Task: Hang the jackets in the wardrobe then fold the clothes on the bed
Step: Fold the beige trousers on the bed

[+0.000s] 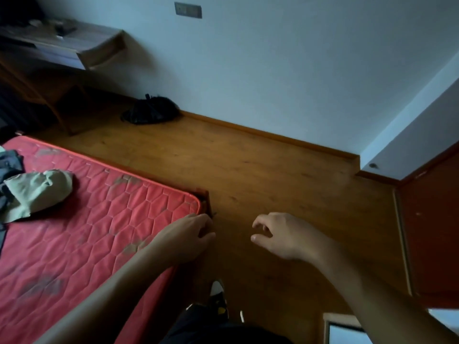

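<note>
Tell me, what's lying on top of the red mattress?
A crumpled pale green garment lies on the red mattress at the picture's left, with grey-blue clothes beside it, cut off by the frame edge. What lies beneath that pile is covered.

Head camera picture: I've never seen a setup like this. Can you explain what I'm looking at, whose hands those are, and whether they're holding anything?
There is no machine here. A person wears a wide-angle camera on the head, so this single picture looks forward and down over their own arms. The left hand is by the corner of the red mattress, and the right hand is over the wooden floor. Both have loosely curled fingers and hold nothing. Whether the left hand touches the bed corner is unclear. At the mattress's left edge lie a crumpled pale green garment and a grey-blue garment, neither folded. A dark heap sits on the floor by the wall.
</note>
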